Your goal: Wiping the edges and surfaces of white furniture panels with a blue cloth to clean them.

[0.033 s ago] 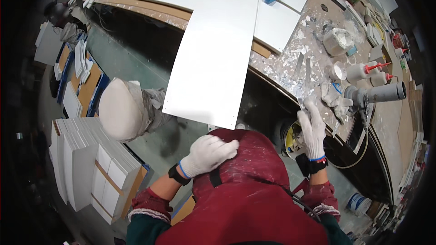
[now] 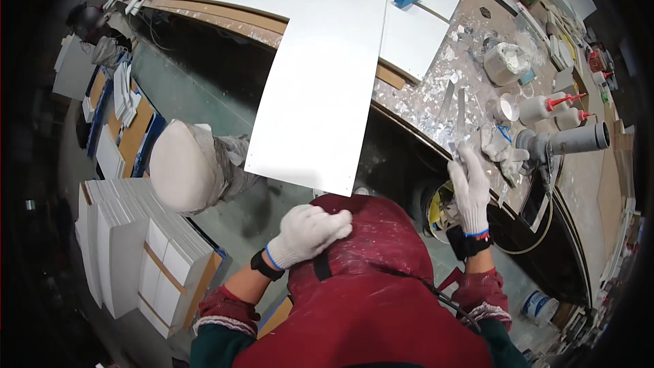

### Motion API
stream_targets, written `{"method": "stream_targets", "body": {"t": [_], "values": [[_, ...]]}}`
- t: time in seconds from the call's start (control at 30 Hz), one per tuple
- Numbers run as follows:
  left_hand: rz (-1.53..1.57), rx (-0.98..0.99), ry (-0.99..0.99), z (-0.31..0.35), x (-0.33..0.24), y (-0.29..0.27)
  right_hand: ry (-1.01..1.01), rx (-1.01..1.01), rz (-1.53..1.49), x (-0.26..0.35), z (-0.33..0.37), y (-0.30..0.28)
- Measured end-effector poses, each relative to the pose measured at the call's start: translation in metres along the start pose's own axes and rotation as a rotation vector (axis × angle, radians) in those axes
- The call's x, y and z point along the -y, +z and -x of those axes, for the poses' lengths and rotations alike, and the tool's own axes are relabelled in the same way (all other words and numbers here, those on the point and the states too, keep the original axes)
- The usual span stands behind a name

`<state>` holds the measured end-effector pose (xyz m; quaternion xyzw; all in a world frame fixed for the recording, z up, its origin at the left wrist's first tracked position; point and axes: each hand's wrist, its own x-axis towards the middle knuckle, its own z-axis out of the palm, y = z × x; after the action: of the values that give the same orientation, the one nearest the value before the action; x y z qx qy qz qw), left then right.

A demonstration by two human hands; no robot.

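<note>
My left hand (image 2: 310, 234), in a white knit glove, rests against the dark red apron (image 2: 381, 238) with its fingers curled in. Whatever it may hold is hidden. By the edge of the workbench is my right hand (image 2: 470, 187), gloved too, with fingers stretched out and slightly apart. Its fingertips are right at the lower end of a narrow metal strip (image 2: 462, 112), perhaps touching it. A second thin metal blade (image 2: 447, 99) lies beside that strip. Straight ahead, a long white panel (image 2: 317, 95) juts from the bench toward my lap, with neither hand on it.
On the spattered workbench (image 2: 426, 105) stand a white tub (image 2: 506, 63), red-tipped bottles (image 2: 538, 108) and a grey cylindrical tool (image 2: 572, 139). A crumpled glove (image 2: 501, 146) lies nearby. A bucket (image 2: 439, 208) sits under the edge. Left are a wrapped roll (image 2: 180, 167) and stacked white panels (image 2: 143, 245).
My left hand has shifted slightly left, its fingers curling in a little more. My right hand has moved a touch rightward, and the view has shifted very little.
</note>
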<state>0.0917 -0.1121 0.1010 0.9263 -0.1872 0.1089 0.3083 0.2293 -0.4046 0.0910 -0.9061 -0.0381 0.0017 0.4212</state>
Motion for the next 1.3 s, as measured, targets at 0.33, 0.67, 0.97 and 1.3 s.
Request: {"method": "stream_targets", "body": {"t": [0.33,0.67,0.97,1.3], "values": [[0.094,-0.649,-0.803,-0.014,0.075,-0.07,-0.324,-0.321,0.668,-0.009,-0.059,0.014],[1.039,0.047,-1.039,-0.035,0.154,-0.065,0.418,0.238,-0.408,0.108,0.068,0.099],[1.103,0.356,-0.985,-0.05,0.161,-0.077,0.689,-0.147,-0.544,0.149,0.081,0.147],[1.088,0.434,-0.885,-0.047,0.177,-0.073,0.891,-0.116,-0.455,0.148,0.064,0.151]]}}
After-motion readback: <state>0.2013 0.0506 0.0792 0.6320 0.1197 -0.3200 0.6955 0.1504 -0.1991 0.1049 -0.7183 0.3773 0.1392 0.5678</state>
